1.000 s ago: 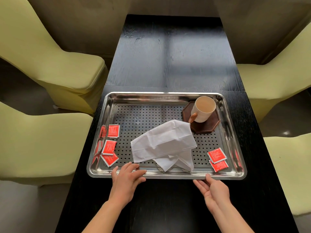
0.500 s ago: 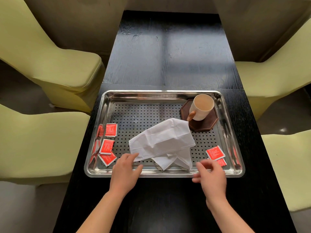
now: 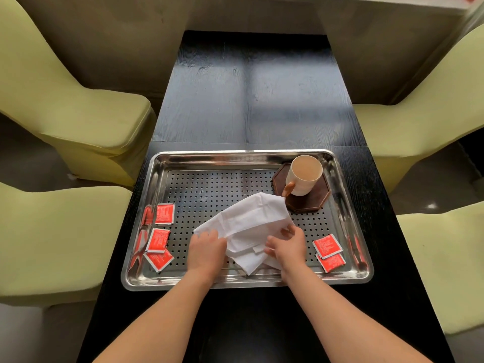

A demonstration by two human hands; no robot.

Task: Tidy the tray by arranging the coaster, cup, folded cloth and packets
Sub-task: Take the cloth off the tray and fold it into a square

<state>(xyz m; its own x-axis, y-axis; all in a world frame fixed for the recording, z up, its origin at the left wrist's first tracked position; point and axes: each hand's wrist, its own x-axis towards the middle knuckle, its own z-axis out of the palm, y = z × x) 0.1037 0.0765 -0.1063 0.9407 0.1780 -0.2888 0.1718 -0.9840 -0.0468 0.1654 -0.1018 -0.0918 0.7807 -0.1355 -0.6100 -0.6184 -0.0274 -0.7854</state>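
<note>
We see pale green chairs (image 3: 65,121) at left, then our black wooden table (image 3: 251,100) carrying the steel tray (image 3: 235,154). Left packets (image 3: 159,237) lie by its left wall; our left hand (image 3: 207,254) and right hand (image 3: 286,247) each pinch the rumpled white cloth (image 3: 251,218) mid-tray; cup (image 3: 303,174) on coaster (image 3: 318,199) and right packets (image 3: 327,246) sit right

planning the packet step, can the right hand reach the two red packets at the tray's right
Probably yes: the right hand holds the cloth just beside the packets, nothing lies between, though it must let go first.
</note>
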